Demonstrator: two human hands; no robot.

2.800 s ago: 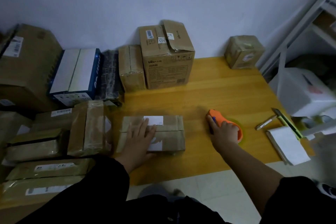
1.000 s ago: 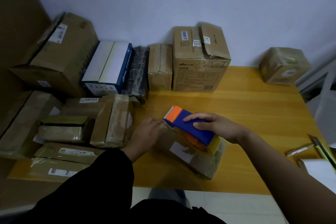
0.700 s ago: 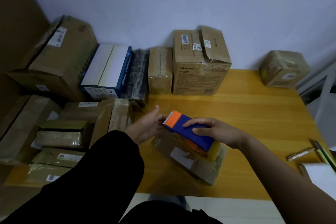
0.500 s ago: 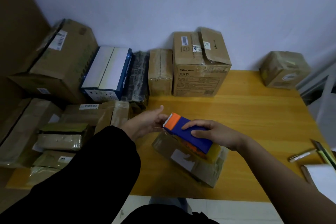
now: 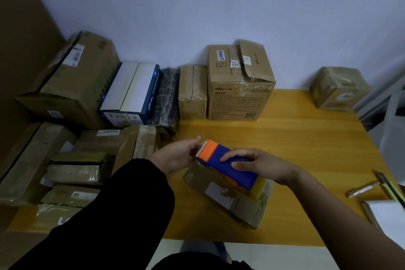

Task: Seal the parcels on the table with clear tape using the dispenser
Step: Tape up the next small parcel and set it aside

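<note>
Nearest the camera, a black sleeve (image 5: 105,217) covers the left arm and hides part of the counter's front edge and of the stacked parcels (image 5: 74,173) at the left. The bare right forearm runs out of view at the lower right. The light is dim, and the labels on those taped brown parcels cannot be read. At the right edge a white sheet (image 5: 388,215) is cut off, with pens (image 5: 362,189) just beside it.

At the front middle of the wooden counter (image 5: 306,138) lies a brown parcel (image 5: 232,206), set at an angle, glossy and bearing a pale label on its near face. The dispenser (image 5: 230,167) rests on top of it. It has a blue body, an orange end with a pale toothed blade pointing far-left, and a yellowish roll showing under its near end. The right hand (image 5: 263,166) grips it from above, fingers (image 5: 230,156) curled over the blue top. The left hand (image 5: 175,155) is at the blade end with its thumb raised. Its bent fingertips are right at the teeth and the clear tape itself does not show, so I cannot tell whether they pinch anything.

Against the wall stand a large tilted carton (image 5: 72,81), a blue-and-white box (image 5: 131,92), a dark wrapped package (image 5: 166,98), a narrow carton (image 5: 192,92) and a printed carton (image 5: 238,92) with one top flap raised. A small taped box (image 5: 339,89) sits apart at the far right.
</note>
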